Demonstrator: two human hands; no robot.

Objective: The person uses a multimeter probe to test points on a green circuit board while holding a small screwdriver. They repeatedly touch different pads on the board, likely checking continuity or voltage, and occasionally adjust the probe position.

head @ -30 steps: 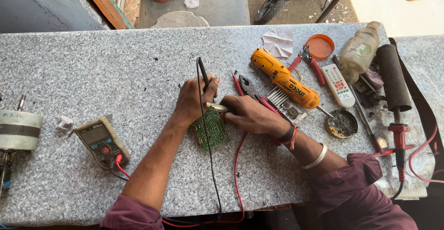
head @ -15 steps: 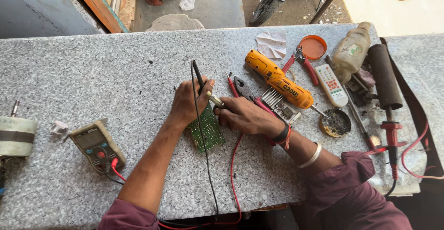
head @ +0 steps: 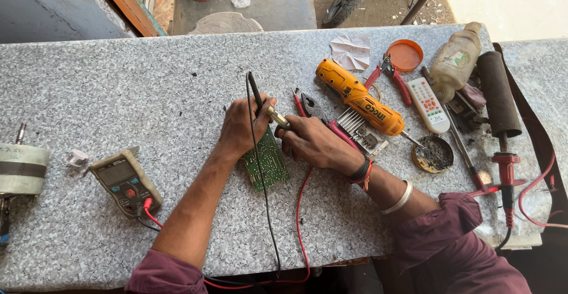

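Board [head: 266,162] is lying flat on the desk [head: 118,81] between my hands, left hand [head: 239,127] gripping the black probe [head: 255,93] and right hand [head: 310,142] pinching the other probe, steadying both tips.

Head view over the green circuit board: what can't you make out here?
- Upper part of the green rectangular circuit board: covered by the left hand and right hand.
- Probe tip contact points: hidden under the fingers.
- Screen of the olive handheld multimeter: too small to read.
- Grey cylindrical motor: cut off by the left edge.
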